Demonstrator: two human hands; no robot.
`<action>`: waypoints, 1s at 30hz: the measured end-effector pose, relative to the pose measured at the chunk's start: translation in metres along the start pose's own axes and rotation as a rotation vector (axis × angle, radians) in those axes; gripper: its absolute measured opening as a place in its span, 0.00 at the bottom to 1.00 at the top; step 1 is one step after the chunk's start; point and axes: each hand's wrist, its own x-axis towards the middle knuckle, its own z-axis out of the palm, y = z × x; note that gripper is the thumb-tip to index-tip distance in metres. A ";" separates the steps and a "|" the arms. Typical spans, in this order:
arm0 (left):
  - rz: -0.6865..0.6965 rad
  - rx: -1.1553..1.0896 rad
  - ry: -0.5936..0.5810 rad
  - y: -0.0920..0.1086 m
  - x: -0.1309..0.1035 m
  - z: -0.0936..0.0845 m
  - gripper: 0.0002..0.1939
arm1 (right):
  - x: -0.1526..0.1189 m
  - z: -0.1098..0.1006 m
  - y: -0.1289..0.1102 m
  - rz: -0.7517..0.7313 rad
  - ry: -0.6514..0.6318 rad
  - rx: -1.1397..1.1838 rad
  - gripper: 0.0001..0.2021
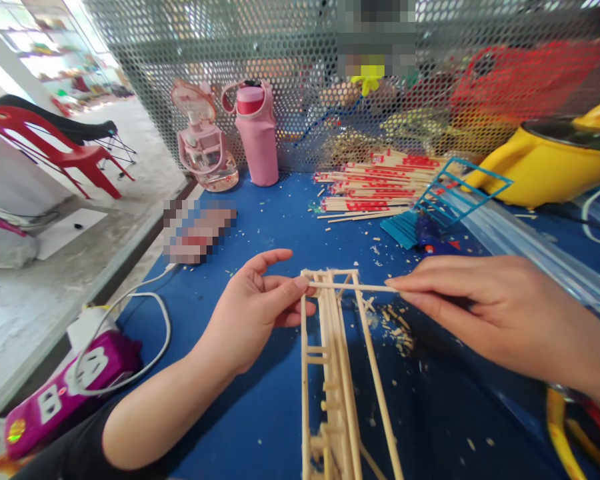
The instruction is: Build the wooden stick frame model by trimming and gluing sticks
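A thin wooden stick (pixel 367 287) lies crosswise over the far end of a long frame (pixel 307 393) built from similar sticks. My left hand (pixel 255 307) is closed at the stick's left end, its thumb pressing there beside the frame's corner and its index finger raised. The fingers behind the frame are partly hidden. With thumb and fingertips, my right hand (pixel 475 313) pinches the stick's right end, beyond the frame's right rail. Several parallel sticks and short cross pieces make up the frame's middle. Small stick offcuts (pixel 400 327) are scattered to its right.
Bundled sticks (pixel 375 183) in red-marked wrappers lie at the back, near a blue glue gun (pixel 429 233) and a yellow pot (pixel 555 163). Two pink bottles (pixel 260 133) stand against the perforated metal panel (pixel 300 53). On the left are a purple power strip (pixel 75 383) and white cable (pixel 167 320).
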 end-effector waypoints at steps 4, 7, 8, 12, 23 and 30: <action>0.015 0.008 0.000 0.000 0.001 0.000 0.27 | 0.000 0.000 0.000 -0.009 -0.005 -0.013 0.10; 0.023 0.011 -0.001 0.000 0.001 0.000 0.27 | 0.001 -0.001 -0.001 -0.014 -0.003 -0.026 0.10; 0.024 0.011 -0.001 0.000 0.001 0.000 0.27 | 0.001 -0.001 -0.001 -0.018 -0.002 -0.030 0.10; 0.022 0.010 0.004 0.000 0.001 0.000 0.27 | 0.002 -0.002 -0.002 -0.038 -0.002 -0.042 0.11; -0.012 -0.001 -0.014 0.003 0.001 -0.001 0.25 | 0.004 -0.002 -0.004 -0.031 -0.009 -0.016 0.11; -0.034 -0.020 -0.028 0.002 0.001 -0.004 0.29 | 0.003 -0.002 -0.005 -0.031 -0.010 -0.019 0.10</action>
